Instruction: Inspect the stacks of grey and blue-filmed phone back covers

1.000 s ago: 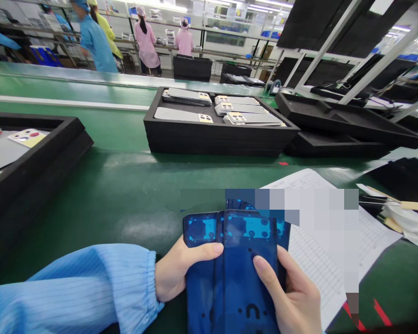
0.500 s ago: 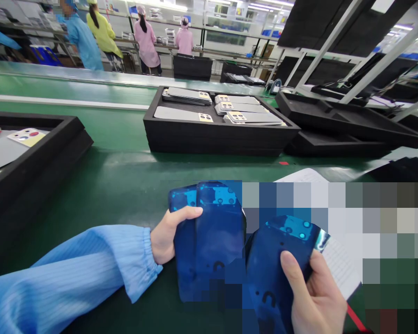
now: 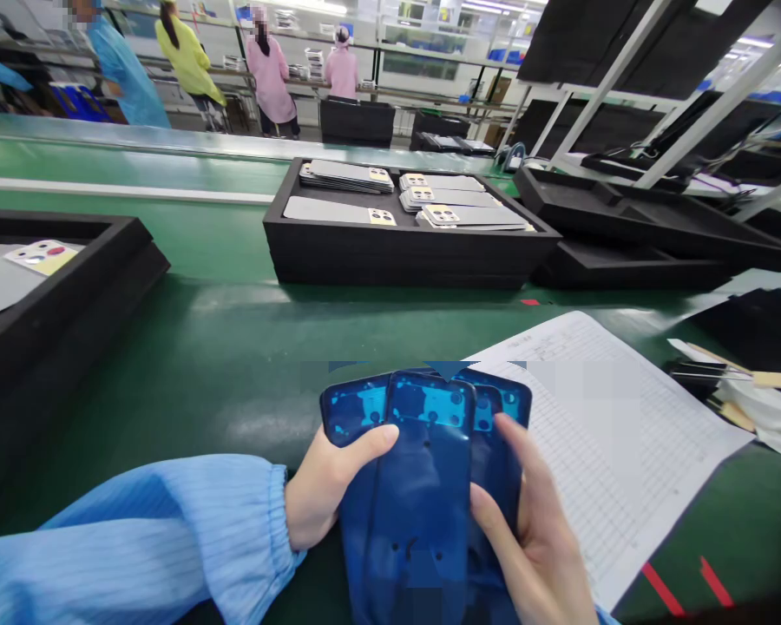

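Several glossy dark-blue phone back covers [image 3: 423,486], with bright blue camera areas at their upper ends, are fanned out between my hands above the green work surface. My left hand [image 3: 338,473] is closed on the left side of the fan, its thumb lying across the front near the top. On the right, my right hand [image 3: 534,521] grips the rearward covers [image 3: 495,469], with its thumb at their edge and a fingertip near a camera area. The lower ends of the covers run out of view or are blurred.
A printed sheet [image 3: 612,434] lies to the right, beside red tape strips [image 3: 662,590]. Ahead stands a black foam tray [image 3: 397,256] of grey phone-shaped panels; another tray [image 3: 71,295] is at left. Stacked black trays [image 3: 651,226] sit at far right. People [image 3: 273,74] are beyond the bench.
My right hand has moved left, bringing its separate blue cover against those in my left hand. The covers now overlap in one fan, and more of the printed sheet shows.
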The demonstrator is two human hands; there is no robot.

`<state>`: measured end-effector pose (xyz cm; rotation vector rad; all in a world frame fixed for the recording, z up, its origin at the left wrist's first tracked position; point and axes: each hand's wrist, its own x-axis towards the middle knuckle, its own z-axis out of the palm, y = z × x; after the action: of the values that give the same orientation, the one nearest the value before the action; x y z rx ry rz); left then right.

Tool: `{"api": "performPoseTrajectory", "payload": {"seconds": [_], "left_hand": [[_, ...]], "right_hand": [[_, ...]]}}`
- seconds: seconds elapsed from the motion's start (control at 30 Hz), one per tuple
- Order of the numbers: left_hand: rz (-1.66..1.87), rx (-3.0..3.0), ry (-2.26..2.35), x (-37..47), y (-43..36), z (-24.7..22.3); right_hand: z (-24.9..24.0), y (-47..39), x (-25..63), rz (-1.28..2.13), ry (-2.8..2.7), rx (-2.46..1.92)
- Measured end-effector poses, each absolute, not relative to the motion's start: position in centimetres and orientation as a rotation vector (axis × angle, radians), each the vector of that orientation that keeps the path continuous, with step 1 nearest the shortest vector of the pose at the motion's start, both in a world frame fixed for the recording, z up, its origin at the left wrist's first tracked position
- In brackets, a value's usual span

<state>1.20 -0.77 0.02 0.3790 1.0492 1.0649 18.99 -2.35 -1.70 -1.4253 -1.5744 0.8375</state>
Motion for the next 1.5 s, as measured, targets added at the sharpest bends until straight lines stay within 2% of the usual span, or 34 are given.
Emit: {"api": "performPoseTrajectory", "payload": {"seconds": [0.1,0.37,0.67,0.87,1.1,1.33,1.5], "left_hand": [[1.052,0.354,1.069,1.4,-1.0,-0.1],[1.044,0.246,1.039,1.9,-1.3,0.6],[1.046,0.231,1.015,1.9,-1.6,0.6],[1.067,0.28,0.999,2.1,-1.7,0.6],[1.052,0.293,0.997,2.2,-1.7,0.7],[0.954,0.069,0.937,1.5,-1.4,1.0],[0.897,0.036,0.845,1.1,-0.9,1.3]], "right_hand": [[-1.8,-2.5,19.2,0.898,-1.68,-1.459],[-1.1,-2.8,18.1,1.013,-1.362,-1.587],[-1.5,-3.9,17.9,0.979,-1.272,-1.616],[-1.8,-3.2,17.9,0.905,-1.359,-1.475],[-1.2,-2.4,17.3,0.978,-1.366,-1.376],[-1.1,-2.7,17.5,1.021,-1.226,-1.594],[0.0,-2.6,17.1,1.085,-1.024,-1.576]]}}
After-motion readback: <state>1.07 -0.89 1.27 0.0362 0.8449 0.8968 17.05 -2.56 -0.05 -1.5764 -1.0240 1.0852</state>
